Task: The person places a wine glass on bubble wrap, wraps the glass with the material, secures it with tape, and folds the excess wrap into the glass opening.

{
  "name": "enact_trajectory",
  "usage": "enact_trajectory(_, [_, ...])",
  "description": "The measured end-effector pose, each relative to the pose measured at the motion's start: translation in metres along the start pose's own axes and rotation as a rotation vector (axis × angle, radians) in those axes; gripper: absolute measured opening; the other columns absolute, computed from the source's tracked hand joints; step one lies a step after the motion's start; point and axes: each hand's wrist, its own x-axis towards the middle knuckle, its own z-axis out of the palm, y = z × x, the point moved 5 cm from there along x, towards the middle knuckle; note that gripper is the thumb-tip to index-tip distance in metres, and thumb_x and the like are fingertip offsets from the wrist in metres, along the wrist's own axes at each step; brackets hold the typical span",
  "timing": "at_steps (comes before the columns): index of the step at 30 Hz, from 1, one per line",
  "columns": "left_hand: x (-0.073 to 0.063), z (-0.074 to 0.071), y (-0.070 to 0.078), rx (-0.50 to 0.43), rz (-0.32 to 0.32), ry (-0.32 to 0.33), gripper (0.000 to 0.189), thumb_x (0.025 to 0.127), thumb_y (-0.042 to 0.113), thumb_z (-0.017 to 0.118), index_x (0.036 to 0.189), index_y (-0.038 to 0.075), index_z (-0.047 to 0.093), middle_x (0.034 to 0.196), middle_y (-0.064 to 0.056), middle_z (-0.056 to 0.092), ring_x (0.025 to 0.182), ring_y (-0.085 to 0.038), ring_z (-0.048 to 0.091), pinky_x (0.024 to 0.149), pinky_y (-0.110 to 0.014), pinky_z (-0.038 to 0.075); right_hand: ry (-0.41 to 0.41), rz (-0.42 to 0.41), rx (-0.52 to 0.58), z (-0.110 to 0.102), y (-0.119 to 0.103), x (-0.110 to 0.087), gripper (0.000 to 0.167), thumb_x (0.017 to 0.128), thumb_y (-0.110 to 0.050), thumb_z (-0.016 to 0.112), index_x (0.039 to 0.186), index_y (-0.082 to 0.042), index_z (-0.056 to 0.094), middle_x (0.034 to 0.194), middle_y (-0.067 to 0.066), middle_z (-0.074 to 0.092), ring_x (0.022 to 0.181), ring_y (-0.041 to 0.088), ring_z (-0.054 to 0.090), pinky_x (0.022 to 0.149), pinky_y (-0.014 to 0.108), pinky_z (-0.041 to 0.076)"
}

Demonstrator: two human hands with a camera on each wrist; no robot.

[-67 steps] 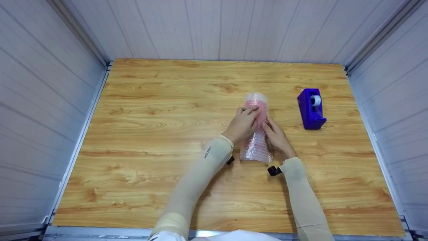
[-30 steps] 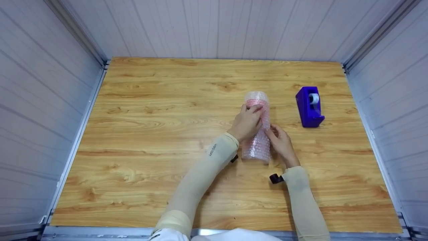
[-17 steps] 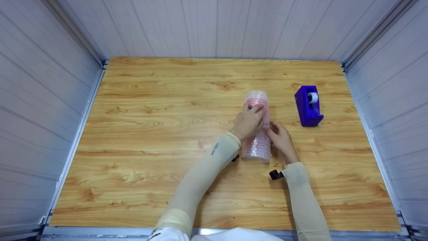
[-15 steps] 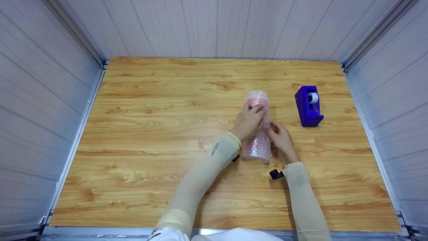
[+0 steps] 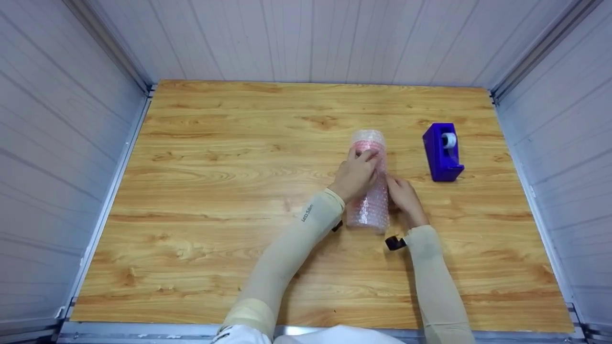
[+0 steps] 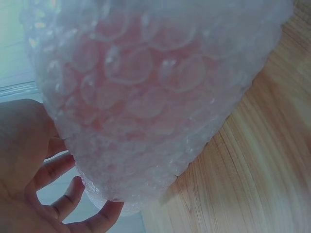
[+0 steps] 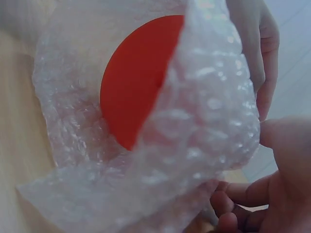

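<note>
In the head view, a sheet of bubble wrap (image 5: 369, 212) is rolled round a red round-ended object and lies lengthwise on the table. The flat red end (image 7: 138, 80) shows inside the wrap's open near end in the right wrist view. My left hand (image 5: 354, 176) holds the roll from above, fingers bent over its upper half. In the left wrist view, its fingertips press the bubble wrap (image 6: 146, 92). My right hand (image 5: 404, 198) is at the roll's right side. The right wrist view shows its thumb on the wrap and its fingers curled at the lower edge, pinching it.
A blue tape dispenser (image 5: 442, 155) with a white roll of tape stands on the table right of the wrap. The wooden table (image 5: 215, 191) is enclosed by pale panels (image 5: 287, 43) at the back and sides.
The wrap's loose near right edge has drawn in closer round the roll. My right hand slid down the side, then a little forward, its fingers now lower. The left hand shifted slightly right.
</note>
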Motion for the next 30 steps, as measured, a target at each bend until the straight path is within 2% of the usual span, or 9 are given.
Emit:
enact_trajectory(7, [-0.001,0.001,-0.002,0.032,0.019,0.007,0.039,0.101,0.027,0.056,0.137,0.015,0.063,0.147,0.000,0.051,0.123,-0.031,0.047,0.074,-0.034,0.058,0.049,-0.023,0.202,0.003,0.001,0.000,0.039,0.107,-0.035,0.044,0.105,-0.004,0.066,0.085,0.001,0.059,0.080,0.012,0.055,0.072,0.026,0.046])
enact_trajectory(10, [-0.003,0.000,-0.004,0.009,0.018,0.016,0.040,0.100,0.026,0.057,0.138,0.014,0.062,0.147,-0.001,0.051,0.125,-0.034,0.047,0.077,-0.036,0.058,0.058,-0.014,0.248,0.006,0.002,-0.001,0.037,0.107,-0.035,0.046,0.096,-0.005,0.065,0.078,0.000,0.057,0.072,0.012,0.054,0.066,0.026,0.046])
enact_trajectory(15, [-0.007,-0.001,-0.009,-0.025,0.024,0.049,0.039,0.099,0.023,0.058,0.137,0.013,0.062,0.145,-0.002,0.053,0.124,-0.035,0.048,0.083,-0.036,0.057,0.070,-0.029,0.272,0.008,-0.001,-0.003,0.032,0.106,-0.030,0.050,0.099,-0.005,0.070,0.075,-0.001,0.060,0.067,0.010,0.056,0.061,0.024,0.047])
enact_trajectory(22, [-0.017,-0.004,-0.022,-0.156,0.030,0.107,0.038,0.100,0.020,0.057,0.137,0.010,0.061,0.145,-0.004,0.054,0.121,-0.029,0.050,0.102,-0.034,0.042,0.056,-0.057,0.292,0.014,-0.007,-0.002,0.033,0.101,-0.032,0.061,0.112,-0.002,0.069,0.081,0.001,0.061,0.069,0.011,0.056,0.061,0.026,0.048])
enact_trajectory(26, [-0.022,-0.004,-0.030,-0.215,0.009,0.119,0.038,0.101,0.020,0.058,0.138,0.010,0.061,0.144,-0.004,0.054,0.119,-0.028,0.051,0.103,-0.033,0.042,0.055,-0.070,0.272,0.019,-0.009,-0.002,0.039,0.099,-0.036,0.063,0.114,0.000,0.067,0.083,0.002,0.059,0.069,0.012,0.055,0.062,0.027,0.048])
enact_trajectory(30, [-0.027,-0.005,-0.038,-0.257,-0.010,0.126,0.038,0.101,0.019,0.058,0.138,0.011,0.061,0.145,-0.004,0.053,0.119,-0.028,0.052,0.102,-0.034,0.042,0.080,-0.123,0.198,0.023,-0.015,-0.003,0.040,0.101,-0.035,0.061,0.114,0.003,0.065,0.083,0.003,0.058,0.070,0.012,0.055,0.062,0.025,0.048])
